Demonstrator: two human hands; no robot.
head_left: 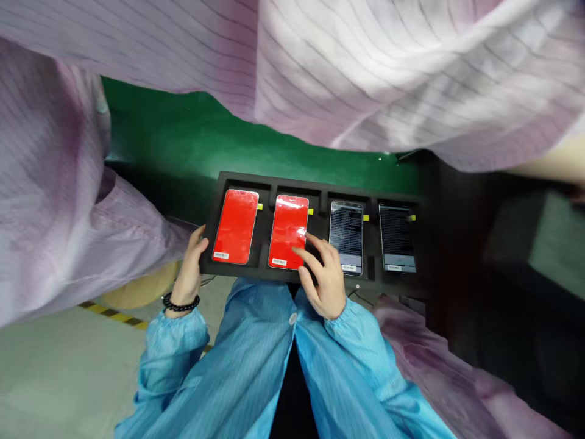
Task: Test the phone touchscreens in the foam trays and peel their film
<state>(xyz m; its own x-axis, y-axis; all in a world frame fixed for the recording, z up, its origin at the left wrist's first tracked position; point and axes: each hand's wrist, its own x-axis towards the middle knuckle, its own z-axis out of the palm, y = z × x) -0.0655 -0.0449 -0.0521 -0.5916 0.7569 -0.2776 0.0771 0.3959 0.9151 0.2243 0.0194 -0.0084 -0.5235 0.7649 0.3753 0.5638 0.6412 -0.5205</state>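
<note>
The right hand (326, 277), fingers spread over the red-screened smartphone (286, 235) second from left in the black tray (265, 225), risks an unintended screen press, while the left hand (187, 274), its grip undeterminable at the tray's left end, could permit tipping if loose.

Nothing can be read: print on the labels (222, 255) of the phones (289, 222), toward the near edge of the tray (262, 235), and lines on two screens (346, 233) toward its right edge are too small.
</note>
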